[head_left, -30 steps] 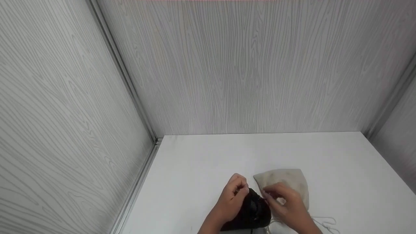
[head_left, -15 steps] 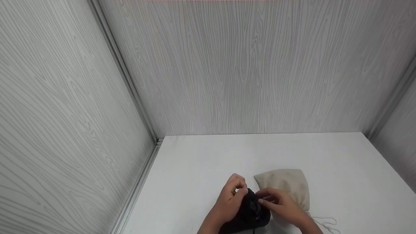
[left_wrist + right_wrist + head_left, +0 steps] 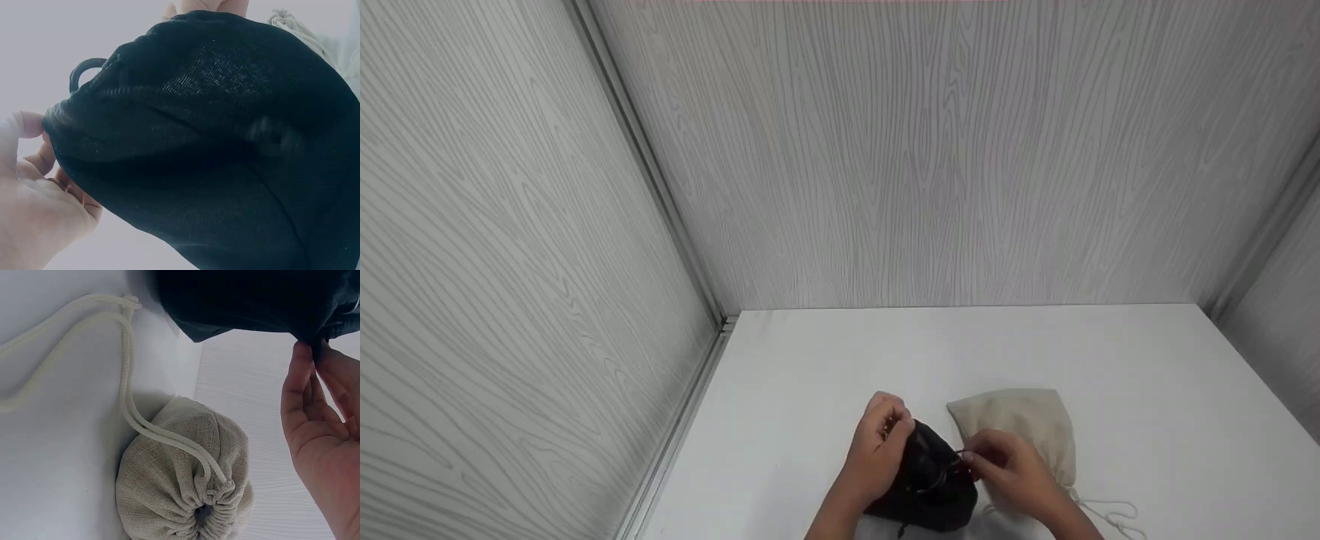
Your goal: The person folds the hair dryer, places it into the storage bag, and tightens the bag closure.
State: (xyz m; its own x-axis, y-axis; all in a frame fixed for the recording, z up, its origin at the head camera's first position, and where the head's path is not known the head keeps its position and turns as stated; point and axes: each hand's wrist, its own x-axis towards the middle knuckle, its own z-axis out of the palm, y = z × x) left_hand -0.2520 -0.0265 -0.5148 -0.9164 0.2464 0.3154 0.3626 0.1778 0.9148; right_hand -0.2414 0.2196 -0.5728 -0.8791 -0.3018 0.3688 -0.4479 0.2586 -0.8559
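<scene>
A black cloth drawstring bag [image 3: 934, 506] hangs between my two hands close over the table, its dark inside partly showing in the head view. My left hand [image 3: 877, 454] pinches the left end of its gathered rim between thumb and fingers. With thumb and fingertips, my right hand [image 3: 1011, 472] pinches the rim's right end, which the right wrist view shows as a bunched corner of black fabric [image 3: 242, 304]. A loop of black cord [image 3: 84, 67] sticks out of the rim beside my left hand.
Just behind my right hand lies a beige drawstring pouch [image 3: 1027, 416], its neck gathered. Its white cord [image 3: 1114, 510] trails over the white table [image 3: 825, 360]. Grey wood-patterned panels [image 3: 922, 150] stand at the back and on both sides.
My right hand went left over the black bag's rim, then came back right, pinching its edge. My left hand shifted slightly left and away from me, and the bag's mouth is spread wider.
</scene>
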